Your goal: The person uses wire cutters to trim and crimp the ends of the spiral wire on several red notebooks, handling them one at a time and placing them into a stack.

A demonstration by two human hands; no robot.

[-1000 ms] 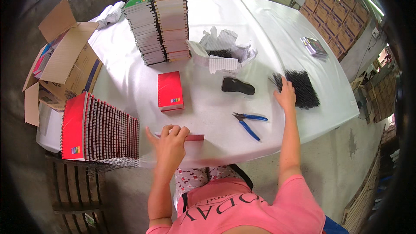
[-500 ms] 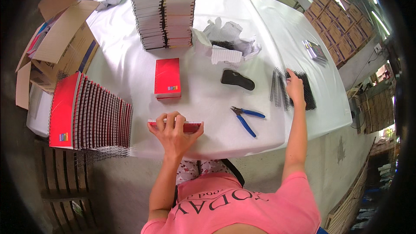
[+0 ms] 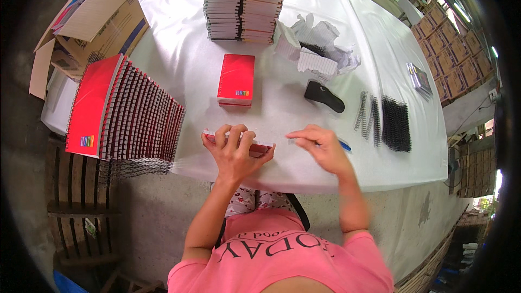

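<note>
My left hand (image 3: 233,149) is closed round a red notebook (image 3: 262,147), which stands on edge near the table's front with its pale page edges up. To its right, my right hand (image 3: 324,149) is pinched, slightly blurred, with a short greyish bit of spiral coil at its fingertips, close to the notebook's right end. Under that hand lies a cutter whose blue handle (image 3: 344,145) peeks out; the rest is hidden. Loose spiral coils (image 3: 368,116) lie further right, beside a dense black bundle of coils (image 3: 396,123). Beyond my left hand sits a small stack of red notebooks (image 3: 237,78).
At left, a long row of coil-bound red notebooks (image 3: 130,114) leans near an open cardboard box (image 3: 103,27). Tall notebook stacks (image 3: 244,5) stand at the back. Crumpled paper (image 3: 320,65) and a black object (image 3: 324,96) lie mid-table; a small pack (image 3: 419,80) sits far right.
My right hand has left the coils and come left toward the notebook, now over the cutter. My left hand still holds the notebook. The whole view has shifted.
</note>
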